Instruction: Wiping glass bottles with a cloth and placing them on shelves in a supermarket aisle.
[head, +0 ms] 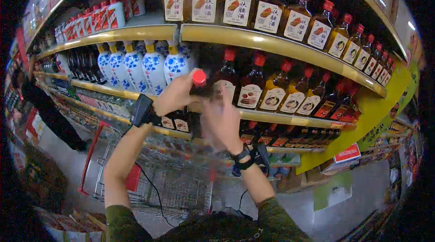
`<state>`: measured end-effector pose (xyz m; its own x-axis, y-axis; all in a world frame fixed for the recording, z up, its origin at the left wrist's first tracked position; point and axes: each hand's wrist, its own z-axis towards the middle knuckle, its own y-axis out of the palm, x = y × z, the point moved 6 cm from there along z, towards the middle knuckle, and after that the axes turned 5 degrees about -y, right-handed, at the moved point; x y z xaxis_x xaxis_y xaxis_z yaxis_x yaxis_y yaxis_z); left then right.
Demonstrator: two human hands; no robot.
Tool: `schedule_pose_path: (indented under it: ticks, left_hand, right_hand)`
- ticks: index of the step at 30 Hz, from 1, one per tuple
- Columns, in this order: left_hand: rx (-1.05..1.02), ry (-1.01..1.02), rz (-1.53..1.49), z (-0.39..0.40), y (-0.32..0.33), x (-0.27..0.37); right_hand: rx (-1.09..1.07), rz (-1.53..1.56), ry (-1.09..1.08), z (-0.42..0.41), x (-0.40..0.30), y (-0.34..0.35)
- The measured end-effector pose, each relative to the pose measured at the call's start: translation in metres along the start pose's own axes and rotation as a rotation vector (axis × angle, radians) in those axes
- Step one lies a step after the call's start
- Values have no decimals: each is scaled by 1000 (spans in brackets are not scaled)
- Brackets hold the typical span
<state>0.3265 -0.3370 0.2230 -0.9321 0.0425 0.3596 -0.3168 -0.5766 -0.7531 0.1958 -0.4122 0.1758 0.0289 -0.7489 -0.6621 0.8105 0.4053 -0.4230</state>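
Note:
My left hand [175, 95] is closed around the upper part of a dark glass bottle with a red cap [199, 78], in front of the middle shelf. Beside it my right hand [222, 119] is blurred, with a finger pointing up near the bottle; whether it touches the bottle or another thing I cannot tell. Just behind the hands stands a row of red-capped liquor bottles [250, 95] with pale labels. Left of them are white porcelain bottles with blue flowers [152, 68]. The lower part of the held bottle is hidden or blurred.
Labelled red-capped bottles [238, 10] line the upper shelf with its gold edge [258, 38]. Below my arms is a wire shopping cart [170, 187] with a red handle bar [91, 157]. A yellow-green panel [360, 123] and a carton [343, 157] are at the right.

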Motion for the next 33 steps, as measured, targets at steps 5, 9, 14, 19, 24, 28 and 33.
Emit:
schedule_pose_path:
  ticks: [5,9,14,19,24,28,33]
  left_hand:
    - [-62,-7,81,3,19,-19]
    - [-193,-94,87,-1,5,-6]
    - [-112,74,156,5,-9,19]
    - [-106,209,193,-9,-4,12]
    - [-125,90,143,-13,-8,12]
    - [-32,162,81,-12,-8,8]
    - [-32,140,61,-7,-16,5]
  right_hand:
    - [70,-95,-170,11,4,4]
    - [39,-135,-162,7,-7,4]
    - [11,-63,-136,5,-4,4]
    - [8,-70,-256,-3,8,31]
    - [96,0,-290,-1,-7,25]
    - [41,-131,-217,2,0,33]
    - [-6,-213,-228,8,-11,40]
